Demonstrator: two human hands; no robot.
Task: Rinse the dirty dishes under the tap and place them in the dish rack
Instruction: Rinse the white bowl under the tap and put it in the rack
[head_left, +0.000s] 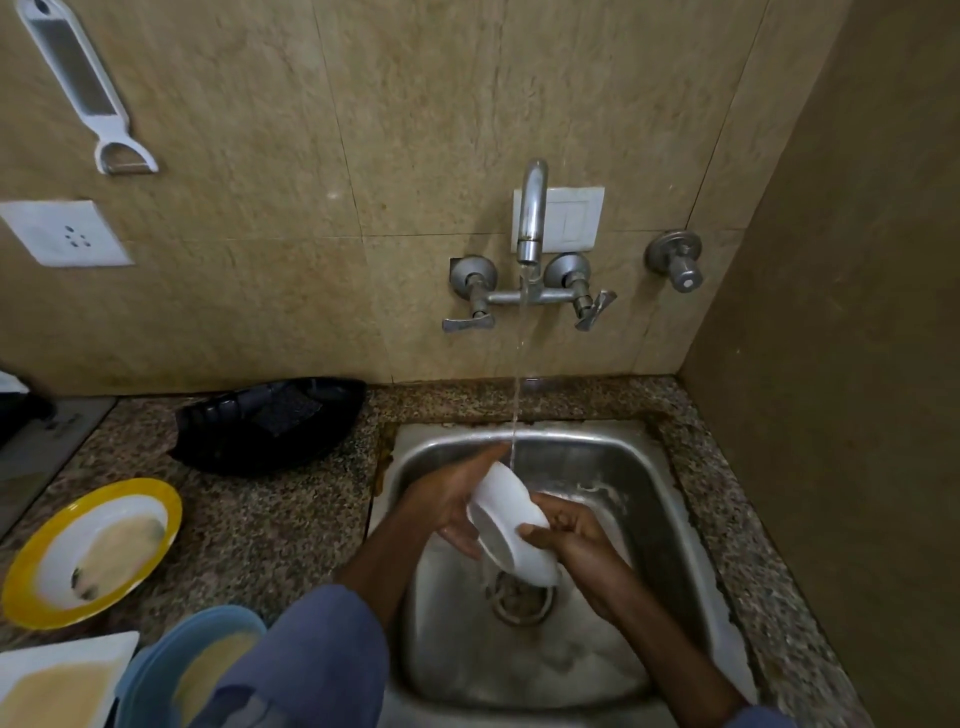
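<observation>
A white bowl (511, 522) is held tilted on its side over the steel sink (644, 483), right under the thin stream from the tap (531, 213). My left hand (452, 499) holds its left side, fingers stretched along the back and thumb at the rim. My right hand (566, 535) grips the lower right rim with curled fingers. A black dish rack (270, 423) lies on the counter left of the sink. Dirty dishes wait at the left: a yellow-rimmed plate (93, 551), a blue plate (208, 660) and a white square plate (57, 680).
The granite counter (280, 525) surrounds the sink, with a side wall close on the right. A separate valve (675, 262) juts from the back wall right of the tap handles. A grater (78, 88) hangs at upper left above a socket (67, 234).
</observation>
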